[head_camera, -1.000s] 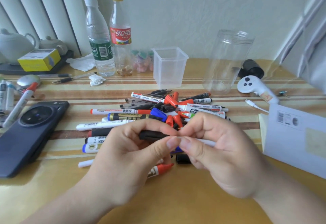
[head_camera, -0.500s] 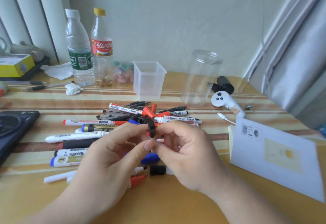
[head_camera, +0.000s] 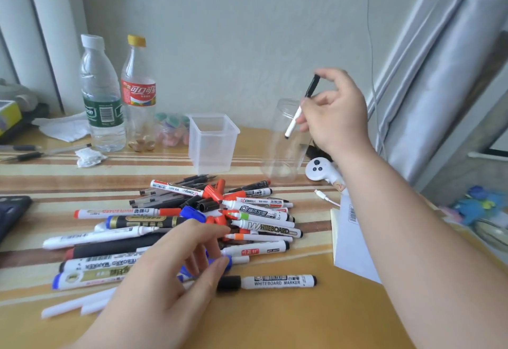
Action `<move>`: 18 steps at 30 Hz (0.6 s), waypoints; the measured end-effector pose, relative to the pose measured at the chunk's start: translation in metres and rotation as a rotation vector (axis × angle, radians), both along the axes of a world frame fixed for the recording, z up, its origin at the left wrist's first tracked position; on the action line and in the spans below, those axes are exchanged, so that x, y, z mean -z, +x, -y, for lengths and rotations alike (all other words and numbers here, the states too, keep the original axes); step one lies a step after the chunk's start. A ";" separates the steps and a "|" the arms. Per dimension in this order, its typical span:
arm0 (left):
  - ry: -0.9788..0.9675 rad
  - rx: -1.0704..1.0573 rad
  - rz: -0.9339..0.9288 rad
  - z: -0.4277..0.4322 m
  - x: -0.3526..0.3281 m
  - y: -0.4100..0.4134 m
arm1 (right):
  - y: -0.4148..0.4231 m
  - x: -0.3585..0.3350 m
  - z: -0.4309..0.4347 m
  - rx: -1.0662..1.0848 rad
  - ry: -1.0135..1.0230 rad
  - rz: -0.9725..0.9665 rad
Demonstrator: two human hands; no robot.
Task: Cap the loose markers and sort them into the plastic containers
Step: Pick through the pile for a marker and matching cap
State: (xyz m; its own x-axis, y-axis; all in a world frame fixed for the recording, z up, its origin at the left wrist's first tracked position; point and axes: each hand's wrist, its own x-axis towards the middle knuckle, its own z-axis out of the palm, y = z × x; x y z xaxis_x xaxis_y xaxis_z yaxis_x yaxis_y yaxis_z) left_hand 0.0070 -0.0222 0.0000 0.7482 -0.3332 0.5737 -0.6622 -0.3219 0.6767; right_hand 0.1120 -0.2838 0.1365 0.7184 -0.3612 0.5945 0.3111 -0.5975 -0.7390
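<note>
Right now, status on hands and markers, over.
Right hand holds capped marker at jar mouth. Left hand open over pile. Nothing blocking jar.

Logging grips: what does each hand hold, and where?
The right hand pinches a slim marker by its black upper half. The left hand grips nothing.

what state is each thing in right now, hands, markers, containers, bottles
round jar, upright, open, empty
square container, upright, open, empty
right hand, pinching the thin marker, raised
thin marker, capped, tilted, lower end by the round jar's mouth
left hand, over the marker pile, grip unclear
front whiteboard marker, capped, lying flat
water bottle, capped, upright
cola bottle, capped, upright
</note>
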 end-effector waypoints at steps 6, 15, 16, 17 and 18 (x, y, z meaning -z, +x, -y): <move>0.142 -0.009 0.047 -0.002 0.000 0.008 | 0.043 0.004 0.019 0.120 -0.006 0.216; 0.226 -0.063 0.014 -0.004 0.001 0.014 | 0.059 0.012 0.033 0.280 -0.039 0.421; 0.235 -0.068 0.013 -0.004 0.001 0.013 | 0.061 0.013 0.035 0.308 -0.093 0.346; 0.245 -0.072 0.013 -0.003 0.001 0.013 | 0.063 0.015 0.036 0.324 -0.139 0.252; 0.254 -0.076 0.010 -0.003 0.001 0.013 | 0.065 0.018 0.036 0.326 -0.180 0.167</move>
